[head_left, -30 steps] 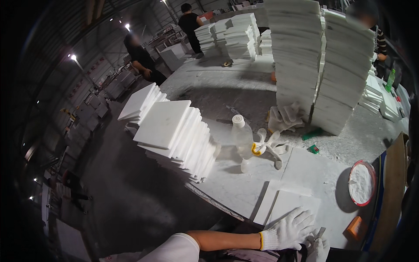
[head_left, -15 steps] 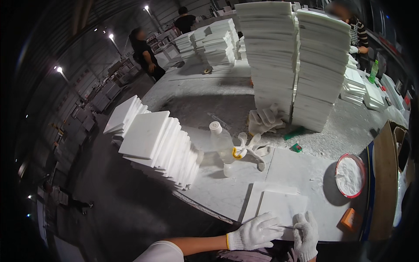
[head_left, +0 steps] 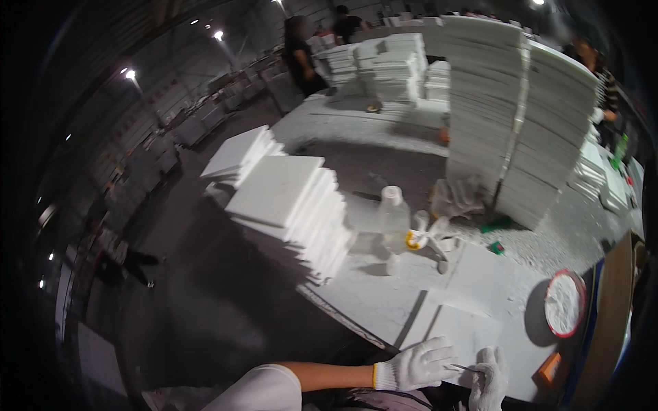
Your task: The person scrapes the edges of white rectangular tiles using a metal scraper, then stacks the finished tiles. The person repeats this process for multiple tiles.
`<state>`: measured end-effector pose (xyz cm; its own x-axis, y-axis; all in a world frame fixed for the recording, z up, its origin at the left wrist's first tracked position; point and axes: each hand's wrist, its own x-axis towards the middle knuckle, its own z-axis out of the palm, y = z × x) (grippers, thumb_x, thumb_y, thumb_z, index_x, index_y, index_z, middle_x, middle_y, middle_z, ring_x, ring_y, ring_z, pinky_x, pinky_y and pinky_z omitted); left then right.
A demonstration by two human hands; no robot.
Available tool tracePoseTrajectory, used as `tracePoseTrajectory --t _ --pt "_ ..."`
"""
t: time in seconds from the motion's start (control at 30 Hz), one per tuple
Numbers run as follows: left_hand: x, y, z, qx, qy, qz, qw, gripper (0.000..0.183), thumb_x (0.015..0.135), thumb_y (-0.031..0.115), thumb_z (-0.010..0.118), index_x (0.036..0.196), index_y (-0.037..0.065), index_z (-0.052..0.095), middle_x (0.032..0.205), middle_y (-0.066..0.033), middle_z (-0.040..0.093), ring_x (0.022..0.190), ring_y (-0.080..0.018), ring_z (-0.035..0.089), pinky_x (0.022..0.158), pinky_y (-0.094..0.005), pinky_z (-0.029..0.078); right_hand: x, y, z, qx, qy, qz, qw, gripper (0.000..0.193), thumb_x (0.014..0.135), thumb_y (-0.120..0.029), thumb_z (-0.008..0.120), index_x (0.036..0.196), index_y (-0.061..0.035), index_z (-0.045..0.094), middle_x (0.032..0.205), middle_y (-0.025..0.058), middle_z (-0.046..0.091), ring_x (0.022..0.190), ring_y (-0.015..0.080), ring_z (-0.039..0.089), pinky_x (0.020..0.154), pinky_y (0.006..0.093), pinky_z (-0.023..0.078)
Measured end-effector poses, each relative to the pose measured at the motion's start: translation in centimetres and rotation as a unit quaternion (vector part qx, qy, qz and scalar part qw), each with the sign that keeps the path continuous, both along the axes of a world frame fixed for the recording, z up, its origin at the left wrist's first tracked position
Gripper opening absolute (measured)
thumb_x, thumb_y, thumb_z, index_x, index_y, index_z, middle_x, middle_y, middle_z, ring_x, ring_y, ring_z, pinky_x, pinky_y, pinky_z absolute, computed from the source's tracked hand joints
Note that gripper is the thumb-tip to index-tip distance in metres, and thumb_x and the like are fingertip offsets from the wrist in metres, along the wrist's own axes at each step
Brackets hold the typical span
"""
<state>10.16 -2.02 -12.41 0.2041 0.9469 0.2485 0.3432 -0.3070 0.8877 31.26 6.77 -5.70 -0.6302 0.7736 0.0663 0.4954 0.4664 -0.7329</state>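
Note:
Two pale marble tiles lie overlapped at the near edge of the table, the upper tile (head_left: 462, 329) partly covered by my hands. My left hand (head_left: 418, 364), in a white knit glove with a yellow cuff edge, rests on its near edge with fingers stretched out. Beside it, my right hand (head_left: 489, 381), also gloved, is closed around a thin dark metal tool (head_left: 467, 368). The tool's slim end points left toward my left fingertips; its exact kind is too small to tell.
A red-rimmed bowl (head_left: 565, 303) of white powder and an orange box (head_left: 548, 370) stand at right, by a cardboard box (head_left: 603, 322). Leaning tiles (head_left: 277, 188) line the left edge. Beyond are a clear bottle (head_left: 393, 216), loose gloves (head_left: 435, 236) and tall tile stacks (head_left: 480, 103).
The whole view has swung, so the scene sits farther right in the picture. Both hands stay at the near tile edge, and the thin tool shows more plainly between them.

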Motion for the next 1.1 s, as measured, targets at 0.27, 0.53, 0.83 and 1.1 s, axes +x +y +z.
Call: tracePoseTrajectory --t 0.27,0.53,0.83,1.1 --pt "0.5 0.5 -3.2 0.136 0.340 0.032 0.930 0.042 0.087 0.043 0.057 0.123 0.022 0.065 0.144 -0.0014 0.053 0.143 -0.0246 0.036 0.124 -0.0526 0.017 0.3 -1.9 1.3 -0.070 -0.083 0.004 0.994 0.016 0.098 0.000 0.053 0.111 -0.0007 0.060 0.135 0.0243 0.058 0.122 0.0306 0.060 0.094 0.0360 0.051" --pt "0.9 1.1 -2.9 0.220 0.295 0.078 0.926 0.047 0.081 0.045 0.063 0.121 0.021 0.066 0.135 -0.0008 0.060 0.139 -0.0271 0.042 0.122 -0.0524 0.020 0.1 -1.0 -0.2 -0.046 -0.006 -0.023 0.999 0.024 0.105 -0.017 0.046 0.119 -0.0002 0.056 0.122 0.0207 0.062 0.111 0.0309 0.060 0.097 0.0396 0.046" --pt "1.0 1.7 -5.5 0.243 0.351 0.071 0.902 0.044 0.083 0.043 0.060 0.120 0.020 0.066 0.136 -0.0030 0.059 0.139 -0.0257 0.042 0.122 -0.0536 0.020 1.5 -2.2 -0.3 -0.059 -0.093 -0.026 0.994 0.020 0.103 -0.014 0.050 0.115 -0.0006 0.058 0.126 0.0230 0.062 0.108 0.0315 0.062 0.094 0.0391 0.049" --pt "0.6 1.1 -3.6 0.234 0.318 0.072 0.916 0.040 0.083 0.035 0.059 0.118 0.017 0.066 0.135 -0.0001 0.060 0.139 -0.0237 0.043 0.122 -0.0511 0.022 2.5 -5.8 1.7 -0.146 0.030 -0.096 0.984 0.019 0.101 -0.008 0.051 0.114 0.0042 0.058 0.131 0.0221 0.061 0.116 0.0289 0.060 0.099 0.0373 0.046"
